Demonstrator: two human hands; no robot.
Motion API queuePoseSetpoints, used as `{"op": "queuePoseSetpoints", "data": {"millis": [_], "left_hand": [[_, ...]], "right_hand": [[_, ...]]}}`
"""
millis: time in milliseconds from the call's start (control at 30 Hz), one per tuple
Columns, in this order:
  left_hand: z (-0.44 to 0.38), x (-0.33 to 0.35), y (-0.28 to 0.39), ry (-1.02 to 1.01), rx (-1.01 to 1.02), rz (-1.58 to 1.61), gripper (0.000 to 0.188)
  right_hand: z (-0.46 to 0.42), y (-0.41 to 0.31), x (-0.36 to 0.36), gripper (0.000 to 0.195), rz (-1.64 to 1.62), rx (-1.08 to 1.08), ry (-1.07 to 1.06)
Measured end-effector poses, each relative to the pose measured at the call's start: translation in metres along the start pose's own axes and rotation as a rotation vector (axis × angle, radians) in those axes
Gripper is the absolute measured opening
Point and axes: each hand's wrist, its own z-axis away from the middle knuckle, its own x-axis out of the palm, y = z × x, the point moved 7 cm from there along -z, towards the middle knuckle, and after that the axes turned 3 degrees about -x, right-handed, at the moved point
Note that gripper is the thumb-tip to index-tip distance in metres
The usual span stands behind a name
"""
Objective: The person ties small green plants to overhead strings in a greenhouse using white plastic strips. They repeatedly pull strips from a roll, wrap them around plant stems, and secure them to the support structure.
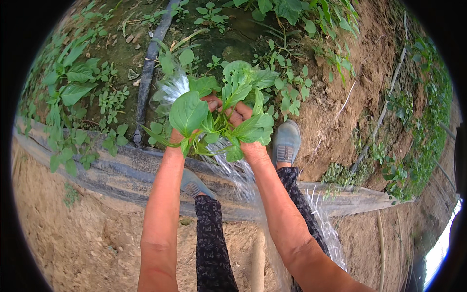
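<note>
Both my hands are at a bunch of leafy green stems (209,133), whose broad leaves cover much of them. My left hand (213,103) reaches in from the left, its fingers partly showing behind the leaves. From the right, my right hand (242,114) has its fingers curled at the stems. Some upper leaves have holes. A bundle of clear plastic strands (231,160) runs under the bunch, with one end (174,87) fanned out beyond my left hand and the rest trailing down between my forearms. How firmly each hand grips is partly hidden by leaves.
A black irrigation pipe (147,69) runs across the soil at the upper left. Plastic sheeting (120,166) edges the planted bed, crossing under my feet. Low green plants (78,78) grow at left. A pole (258,259) lies on the bare soil below, and a thin pipe (390,85) lies at right.
</note>
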Motion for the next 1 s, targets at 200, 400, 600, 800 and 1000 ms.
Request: {"op": "queuePoseSetpoints", "data": {"millis": [200,400,600,800,1000], "left_hand": [[0.0,0.011,0.015,0.1,0.093,0.108,0.027],[-0.007,0.003,0.009,-0.067,-0.049,0.287,0.033],[-0.009,-0.004,0.018,-0.182,0.035,-0.119,0.022],[0.007,0.022,0.039,-0.131,0.706,-1.555,0.009],[0.009,-0.013,0.021,0.412,0.004,-0.584,0.017]], "right_hand": [[-0.001,-0.014,-0.006,0.022,-0.024,-0.126,0.163],[-0.011,-0.013,-0.002,0.011,0.267,-0.195,0.123],[-0.01,0.008,-0.003,0.018,-0.117,0.124,-0.008],[-0.01,0.004,0.005,0.016,-0.047,-0.1,0.048],[-0.012,-0.002,0.003,0.014,-0.032,0.021,0.032]]}}
